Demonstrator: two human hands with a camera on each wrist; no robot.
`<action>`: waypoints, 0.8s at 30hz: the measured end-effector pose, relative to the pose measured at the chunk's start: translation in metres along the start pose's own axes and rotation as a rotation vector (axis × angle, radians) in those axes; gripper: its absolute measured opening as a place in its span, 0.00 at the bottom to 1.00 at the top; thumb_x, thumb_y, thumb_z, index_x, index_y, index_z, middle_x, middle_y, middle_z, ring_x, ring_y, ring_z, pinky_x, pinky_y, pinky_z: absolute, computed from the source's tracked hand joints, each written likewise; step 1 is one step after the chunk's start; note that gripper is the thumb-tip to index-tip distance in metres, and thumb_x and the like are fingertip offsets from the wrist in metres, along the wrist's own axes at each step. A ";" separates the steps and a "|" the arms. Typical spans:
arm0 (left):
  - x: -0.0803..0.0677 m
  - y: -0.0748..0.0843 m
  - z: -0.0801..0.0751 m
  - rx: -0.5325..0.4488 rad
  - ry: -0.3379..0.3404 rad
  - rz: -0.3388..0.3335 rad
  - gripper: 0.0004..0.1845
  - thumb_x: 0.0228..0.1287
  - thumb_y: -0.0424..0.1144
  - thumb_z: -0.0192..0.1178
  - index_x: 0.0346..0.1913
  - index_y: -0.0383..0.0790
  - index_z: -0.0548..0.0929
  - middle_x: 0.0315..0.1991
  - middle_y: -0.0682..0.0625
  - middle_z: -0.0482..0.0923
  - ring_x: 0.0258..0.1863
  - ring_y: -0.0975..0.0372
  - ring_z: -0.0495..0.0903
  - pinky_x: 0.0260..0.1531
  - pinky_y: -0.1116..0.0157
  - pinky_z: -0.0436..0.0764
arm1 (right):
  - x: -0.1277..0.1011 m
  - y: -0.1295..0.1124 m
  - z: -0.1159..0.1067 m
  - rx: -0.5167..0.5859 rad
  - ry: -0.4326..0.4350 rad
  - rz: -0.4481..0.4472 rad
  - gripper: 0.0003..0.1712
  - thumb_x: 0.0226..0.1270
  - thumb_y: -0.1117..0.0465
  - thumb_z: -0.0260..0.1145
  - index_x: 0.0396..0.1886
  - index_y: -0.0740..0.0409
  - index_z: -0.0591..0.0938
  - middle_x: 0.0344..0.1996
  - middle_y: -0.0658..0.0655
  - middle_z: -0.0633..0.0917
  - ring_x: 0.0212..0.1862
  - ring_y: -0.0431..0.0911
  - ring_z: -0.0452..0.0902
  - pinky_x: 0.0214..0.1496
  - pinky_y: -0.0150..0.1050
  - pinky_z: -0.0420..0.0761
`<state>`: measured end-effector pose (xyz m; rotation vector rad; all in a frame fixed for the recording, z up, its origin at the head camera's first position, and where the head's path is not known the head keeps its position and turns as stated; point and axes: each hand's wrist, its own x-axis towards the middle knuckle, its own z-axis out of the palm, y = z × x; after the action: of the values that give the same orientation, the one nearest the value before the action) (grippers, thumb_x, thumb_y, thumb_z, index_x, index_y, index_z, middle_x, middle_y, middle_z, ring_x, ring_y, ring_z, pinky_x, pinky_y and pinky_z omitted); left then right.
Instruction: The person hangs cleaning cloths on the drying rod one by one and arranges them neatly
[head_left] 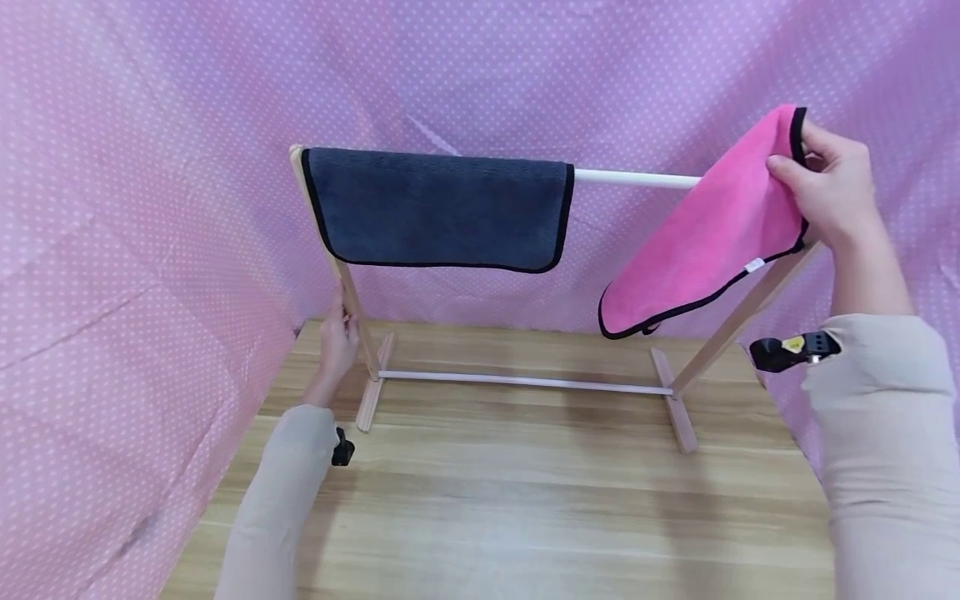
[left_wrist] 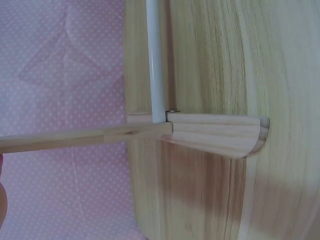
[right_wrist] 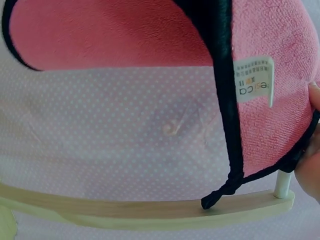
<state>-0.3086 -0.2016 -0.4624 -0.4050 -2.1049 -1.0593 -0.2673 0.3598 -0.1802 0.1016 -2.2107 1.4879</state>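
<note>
A wooden towel rack [head_left: 712,343] with white rods stands on the table. Over the left part of its top rod hangs a dark grey towel [head_left: 438,212] with black edging. My left hand [head_left: 339,337] holds the rack's left post, low down under the grey towel; only a bit of finger [left_wrist: 2,200] shows in the left wrist view. At the right end of the top rod, my right hand [head_left: 836,179] pinches the black edge of a pink towel [head_left: 705,237]. This towel drapes slantwise across the rod, its lower left corner hanging down. A white label [right_wrist: 254,81] shows on it.
The wood-grain table [head_left: 495,500] lies under the rack, with a lower white rod [head_left: 517,382] joining the two feet. Pink dotted cloth [head_left: 150,250] surrounds the table at the back and sides. A black wrist camera [head_left: 787,352] sits by the right sleeve.
</note>
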 end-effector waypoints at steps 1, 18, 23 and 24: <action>0.001 0.001 -0.001 -0.016 -0.016 -0.007 0.33 0.58 0.16 0.48 0.67 0.27 0.54 0.48 0.21 0.68 0.46 0.35 0.72 0.40 0.44 0.76 | 0.000 0.000 0.000 0.010 -0.004 0.002 0.21 0.58 0.69 0.61 0.48 0.42 0.82 0.21 0.43 0.75 0.24 0.32 0.70 0.25 0.18 0.71; -0.011 0.020 -0.003 -0.090 -0.165 -0.166 0.40 0.57 0.17 0.48 0.71 0.34 0.44 0.65 0.28 0.52 0.60 0.38 0.60 0.48 0.44 0.72 | 0.001 -0.003 0.001 -0.020 0.023 0.068 0.21 0.58 0.66 0.63 0.47 0.38 0.83 0.21 0.42 0.74 0.25 0.32 0.68 0.24 0.18 0.69; -0.023 0.035 0.006 -0.041 -0.128 -0.225 0.41 0.55 0.18 0.50 0.71 0.38 0.47 0.64 0.29 0.50 0.60 0.38 0.58 0.55 0.42 0.64 | 0.001 -0.002 0.002 -0.015 0.019 0.069 0.21 0.58 0.66 0.63 0.48 0.38 0.82 0.21 0.42 0.74 0.25 0.31 0.68 0.25 0.17 0.69; -0.026 0.037 0.008 -0.027 -0.119 -0.238 0.41 0.55 0.19 0.51 0.71 0.39 0.48 0.65 0.29 0.50 0.61 0.38 0.57 0.56 0.42 0.62 | 0.001 -0.002 0.002 -0.017 0.017 0.074 0.22 0.58 0.66 0.63 0.48 0.38 0.82 0.22 0.42 0.73 0.25 0.31 0.68 0.25 0.17 0.69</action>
<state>-0.2740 -0.1710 -0.4639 -0.2390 -2.2885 -1.2266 -0.2684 0.3573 -0.1788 0.0019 -2.2352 1.5025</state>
